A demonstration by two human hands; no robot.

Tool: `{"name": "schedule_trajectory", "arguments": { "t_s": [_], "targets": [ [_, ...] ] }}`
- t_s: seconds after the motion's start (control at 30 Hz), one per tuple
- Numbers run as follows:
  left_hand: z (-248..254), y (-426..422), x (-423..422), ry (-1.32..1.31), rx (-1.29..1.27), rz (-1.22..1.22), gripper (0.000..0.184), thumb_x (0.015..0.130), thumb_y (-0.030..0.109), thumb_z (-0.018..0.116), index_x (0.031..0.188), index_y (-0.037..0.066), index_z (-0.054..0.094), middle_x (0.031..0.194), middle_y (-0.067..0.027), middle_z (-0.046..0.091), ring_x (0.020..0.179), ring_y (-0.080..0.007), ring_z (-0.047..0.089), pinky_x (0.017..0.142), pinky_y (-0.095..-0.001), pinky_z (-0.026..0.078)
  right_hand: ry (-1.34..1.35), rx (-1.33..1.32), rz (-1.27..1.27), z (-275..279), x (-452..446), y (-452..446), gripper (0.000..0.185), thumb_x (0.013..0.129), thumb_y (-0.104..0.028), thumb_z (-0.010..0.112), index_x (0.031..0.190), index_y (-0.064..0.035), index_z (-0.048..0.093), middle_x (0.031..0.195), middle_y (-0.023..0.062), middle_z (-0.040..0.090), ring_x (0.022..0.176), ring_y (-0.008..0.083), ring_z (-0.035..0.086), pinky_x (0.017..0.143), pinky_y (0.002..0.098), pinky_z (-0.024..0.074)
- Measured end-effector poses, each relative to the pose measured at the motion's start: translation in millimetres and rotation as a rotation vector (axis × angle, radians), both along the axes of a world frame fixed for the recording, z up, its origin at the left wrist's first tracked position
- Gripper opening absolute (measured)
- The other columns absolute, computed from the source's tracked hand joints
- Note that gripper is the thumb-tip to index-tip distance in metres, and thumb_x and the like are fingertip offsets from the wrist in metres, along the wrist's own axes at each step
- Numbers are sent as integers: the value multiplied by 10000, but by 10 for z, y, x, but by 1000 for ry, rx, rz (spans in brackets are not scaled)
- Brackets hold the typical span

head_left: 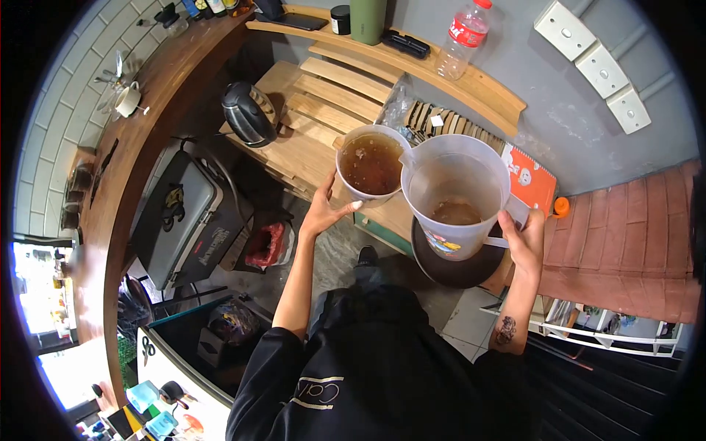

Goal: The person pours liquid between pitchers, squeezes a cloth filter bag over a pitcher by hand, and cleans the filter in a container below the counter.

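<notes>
My left hand (329, 211) is wrapped round the lower side of a translucent pitcher (373, 195) that holds brown liquid with some bubbles on top. In my right hand (523, 239) is the handle of a larger clear plastic pitcher (460, 176), with a colourful print low on its side and a little brownish liquid at the bottom. The two pitchers are side by side, the spout of the larger one at the rim of the other. Below the larger pitcher is a round dark tray (448, 275), partly hidden by it.
A black kettle (248, 114) stands on the slatted wooden table (334, 88). Behind are a plastic bottle (465, 37) and a green tumbler (367, 20) on a shelf. An orange notebook (531, 180) lies at the right. A grey cooler box (180, 220) is at the left.
</notes>
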State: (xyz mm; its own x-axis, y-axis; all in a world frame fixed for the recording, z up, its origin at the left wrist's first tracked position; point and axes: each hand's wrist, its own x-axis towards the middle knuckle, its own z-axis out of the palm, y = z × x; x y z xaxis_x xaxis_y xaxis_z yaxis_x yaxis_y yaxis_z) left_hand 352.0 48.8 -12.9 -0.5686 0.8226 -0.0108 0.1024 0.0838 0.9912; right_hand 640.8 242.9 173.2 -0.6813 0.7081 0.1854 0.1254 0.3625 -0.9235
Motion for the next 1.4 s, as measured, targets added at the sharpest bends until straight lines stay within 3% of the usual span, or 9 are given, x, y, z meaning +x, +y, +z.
{"name": "schedule_trajectory", "arguments": {
  "t_s": [0.1, 0.37, 0.5, 0.67, 0.87, 1.07, 1.1, 1.3, 1.4],
  "targets": [
    [206, -322, 106, 40, -55, 19, 952, 735, 339, 807, 1443, -13, 275, 1467, -202, 340, 1371, -329, 310, 1098, -479, 282, 147, -86, -37, -14, 95, -282, 263, 808, -224, 752, 729, 8, 656, 644, -56, 544, 576, 28, 419, 506, 218, 290],
    [552, -1650, 569, -120, 107, 156, 596, 938, 292, 586, 1400, -14, 367, 1388, -178, 457, 1295, -266, 432, 1075, -374, 340, 116, 88, 431, -120, -157, -996, 381, 715, -285, 802, 572, -15, 576, 490, -15, 505, 448, 73, 473, 446, 239, 326],
    [729, -2350, 938, -125, 285, 277, 681, 959, 506, 438, 1409, 0, 368, 1398, -166, 450, 1319, -224, 395, 1090, -370, 298, 188, -114, 653, -251, -469, -1509, 355, 705, -269, 793, 569, -25, 573, 482, -37, 465, 447, 58, 431, 436, 234, 313],
    [403, -3166, 1503, -115, 199, 503, 794, 898, 619, 467, 1374, -13, 407, 1312, -101, 505, 1186, -185, 457, 1032, -347, 342, 281, -193, 877, -737, -792, -2177, 424, 733, -339, 774, 571, -16, 552, 506, -21, 477, 466, 60, 442, 447, 237, 320],
    [561, -3644, 2015, -146, 512, 951, 760, 934, 599, 405, 1394, -5, 377, 1289, -111, 526, 1174, -189, 476, 1012, -348, 367, 291, -281, 1184, -761, -981, -2998, 476, 787, -417, 703, 605, 1, 567, 512, 0, 475, 469, 76, 449, 455, 256, 325],
    [359, -4070, 2346, -54, 561, 1237, 836, 912, 679, 295, 1387, -5, 367, 1308, -120, 490, 1196, -200, 457, 1010, -366, 367, 124, -429, 1486, -666, -1078, -3551, 356, 763, -249, 669, 548, -12, 515, 483, 4, 447, 455, 85, 429, 449, 276, 315],
    [144, -4155, 2375, -12, 571, 1318, 691, 959, 603, 257, 1340, 57, 443, 1254, -126, 554, 1149, -241, 536, 1002, -397, 444, 138, -417, 1529, -738, -1116, -3603, 361, 768, -221, 655, 523, -24, 477, 480, -1, 431, 443, 81, 400, 438, 281, 291],
    [281, -4364, 2423, -131, 549, 1458, 853, 911, 692, 237, 1371, -15, 366, 1272, -124, 476, 1183, -194, 445, 1009, -368, 360, -70, -434, 1684, -715, -1443, -3957, 456, 831, -263, 649, 484, -42, 453, 450, -29, 408, 425, 69, 374, 421, 267, 267],
    [442, -4405, 2313, -18, 583, 1507, 781, 954, 622, 213, 1355, -28, 380, 1242, -127, 506, 1156, -184, 472, 999, -359, 370, -271, -407, 1748, -586, -1678, -4139, 499, 849, -325, 626, 473, -35, 471, 463, -5, 459, 428, 71, 404, 416, 250, 294]
  ]
}}
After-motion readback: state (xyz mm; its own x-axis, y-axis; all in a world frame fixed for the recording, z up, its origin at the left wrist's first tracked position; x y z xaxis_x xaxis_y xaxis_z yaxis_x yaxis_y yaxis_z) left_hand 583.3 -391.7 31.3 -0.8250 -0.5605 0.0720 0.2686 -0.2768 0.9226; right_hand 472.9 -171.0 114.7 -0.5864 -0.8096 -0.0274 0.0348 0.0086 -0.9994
